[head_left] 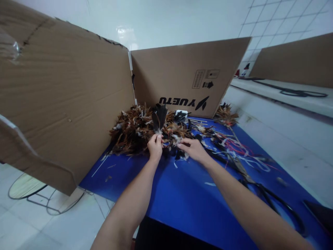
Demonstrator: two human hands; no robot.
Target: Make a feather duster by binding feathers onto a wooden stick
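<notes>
From the head camera I see my left hand [155, 146] raised over the far part of the blue tabletop [182, 201], its fingertips pinched together around the base of a small bunch of black feathers [159, 118] that stands upright above the knuckles. My right hand [194, 149] sits just beside it, palm down, fingers loosely curled and resting on the near edge of the feather pile [137, 130]; I cannot tell whether it actually grips a feather there. The pile is a heap of brown, rust and black feathers with pale tips, lying on the tabletop against two upright cardboard panels: a large one [62, 100] on the left and a printed one [187, 80] behind, bearing an upside-down logo. To the right of my hands, a tangle of red and white strands [239, 149] lies on the blue surface, with another tuft of brown feathers [225, 116] near the printed panel's corner. Black-handled scissors [273, 199] lie farther right, close to my right forearm. Beyond, a white bench [281, 92] carries a dark cable.
</notes>
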